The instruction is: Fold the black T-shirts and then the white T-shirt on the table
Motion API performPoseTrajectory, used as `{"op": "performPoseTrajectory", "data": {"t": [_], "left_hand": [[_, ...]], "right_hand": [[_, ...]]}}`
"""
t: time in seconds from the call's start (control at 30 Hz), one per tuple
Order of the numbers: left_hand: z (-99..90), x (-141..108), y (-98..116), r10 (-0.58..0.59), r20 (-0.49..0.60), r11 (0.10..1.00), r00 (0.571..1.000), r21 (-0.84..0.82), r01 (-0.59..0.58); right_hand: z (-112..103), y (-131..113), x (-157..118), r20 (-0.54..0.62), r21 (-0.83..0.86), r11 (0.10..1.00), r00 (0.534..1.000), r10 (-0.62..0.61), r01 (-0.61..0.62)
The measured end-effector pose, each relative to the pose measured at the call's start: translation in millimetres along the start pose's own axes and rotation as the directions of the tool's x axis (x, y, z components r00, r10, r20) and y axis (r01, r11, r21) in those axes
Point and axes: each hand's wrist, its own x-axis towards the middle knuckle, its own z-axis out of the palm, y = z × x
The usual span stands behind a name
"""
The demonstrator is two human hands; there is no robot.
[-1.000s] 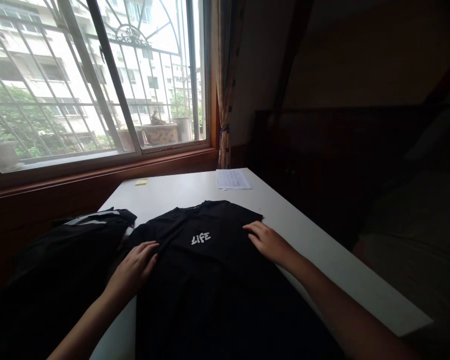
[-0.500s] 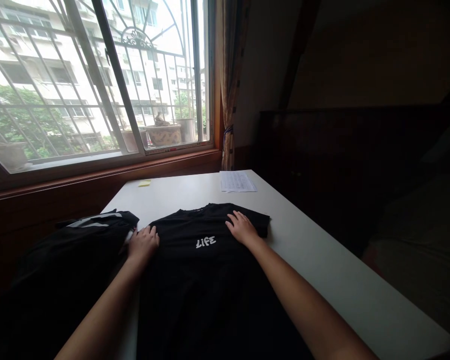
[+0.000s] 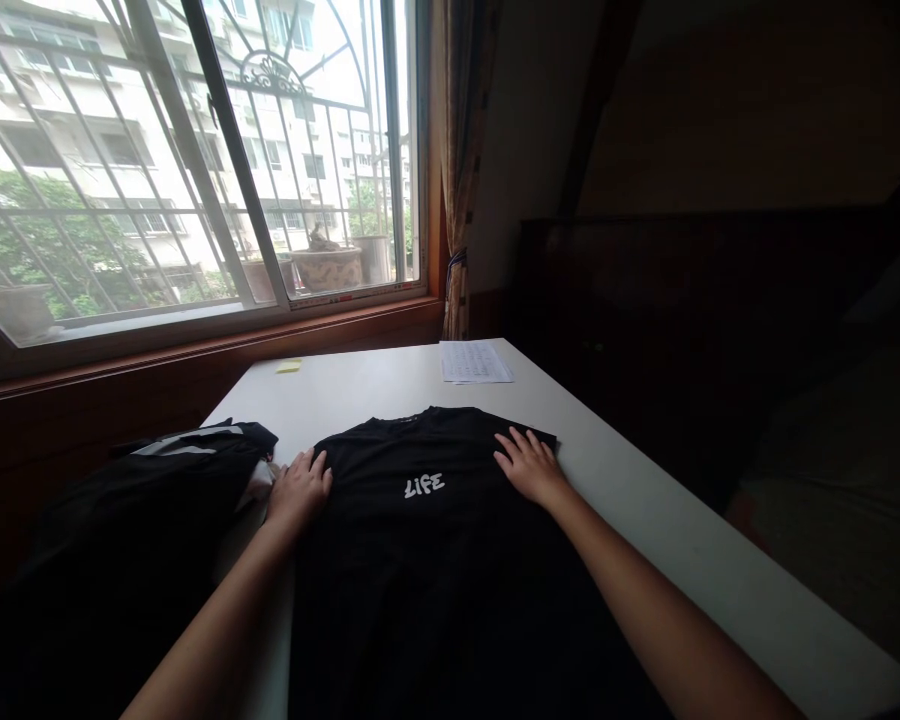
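A black T-shirt [image 3: 420,560] with white lettering lies spread on the white table [image 3: 367,380], its collar toward the far end. My left hand [image 3: 300,487] rests on the shirt's left shoulder edge, fingers slightly apart and nothing grasped. On the right, my right hand [image 3: 529,465] lies flat with spread fingers on the shirt near the right sleeve. The left sleeve is mostly hidden by my left hand, and the shirt's lower end runs out of view.
Dark clothing [image 3: 142,540] with pale stripes is heaped at the left table edge. Printed papers [image 3: 476,362] and a yellow note [image 3: 289,367] lie at the far end. A barred window [image 3: 270,150] and a tied curtain [image 3: 457,200] stand beyond.
The shirt has shifted a little to the right. My left hand moved slightly right with it, while my right hand slid farther right, toward the right sleeve.
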Motion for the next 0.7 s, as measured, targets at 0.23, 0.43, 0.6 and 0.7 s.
{"op": "performPoseTrajectory", "data": {"t": [0.23,0.43,0.6,0.7], "left_hand": [[10.5,-21.2,-13.6,0.049,-0.101,0.991,0.994,-0.122,-0.061],[8.3,-26.9,-16.5,0.058,-0.098,0.980,0.993,-0.182,-0.076],[9.7,-26.5,-16.7,0.059,-0.101,0.973,0.993,-0.216,-0.079],[10.1,-26.9,-18.0,0.067,-0.093,0.970,0.993,-0.225,-0.087]], "right_hand": [[10.8,33.1,-25.1,-0.146,0.040,0.996,0.987,-0.074,0.080],[12.3,45.8,-34.1,-0.317,0.074,0.983,0.938,-0.138,0.170],[5.9,48.3,-35.4,-0.368,0.114,0.971,0.917,-0.155,0.210],[7.3,52.5,-34.0,-0.389,0.143,0.972,0.914,-0.117,0.185]]}}
